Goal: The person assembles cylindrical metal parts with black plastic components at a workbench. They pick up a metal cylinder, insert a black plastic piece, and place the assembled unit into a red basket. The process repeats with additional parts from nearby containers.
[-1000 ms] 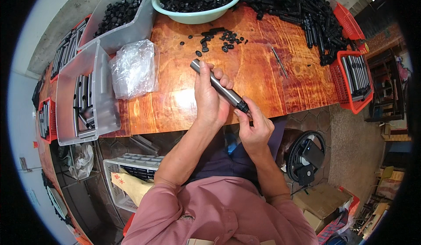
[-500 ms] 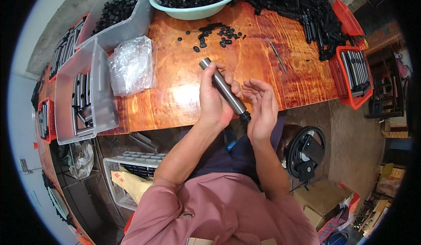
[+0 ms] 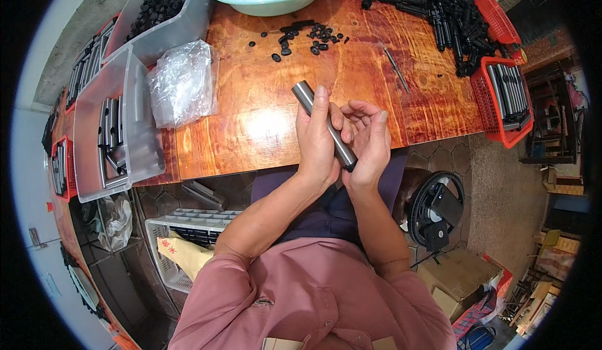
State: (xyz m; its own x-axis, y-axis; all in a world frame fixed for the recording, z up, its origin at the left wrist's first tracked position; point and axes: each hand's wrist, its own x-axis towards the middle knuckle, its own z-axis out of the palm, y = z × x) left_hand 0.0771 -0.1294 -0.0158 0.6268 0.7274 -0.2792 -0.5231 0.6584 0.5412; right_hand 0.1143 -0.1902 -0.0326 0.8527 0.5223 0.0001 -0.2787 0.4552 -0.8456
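My left hand [image 3: 315,142] is wrapped round a grey metal tube [image 3: 304,92], its thumb lying along the side. The tube is tilted over the table's near edge, with its upper end pointing away to the left. A black end [image 3: 349,165] shows at its lower tip, against the heel of my right palm. My right hand [image 3: 370,146] is cupped there, fingers loosely bent and apart rather than gripping the tube. Small black parts [image 3: 315,50] lie scattered on the wooden table [image 3: 251,87] beyond my hands.
A pale green basin [image 3: 269,5] and a clear bin [image 3: 169,40] hold black pieces. Long black parts [image 3: 439,11] are heaped at the far right. Metal tubes fill a clear box [image 3: 144,156] and a red basket [image 3: 511,135]. A plastic bag [image 3: 183,83] and thin rod [image 3: 396,71] lie between.
The black piece sticking out of the tube's lower end now shows far less. My right palm has come against that end, and my left thumb has straightened along the tube.
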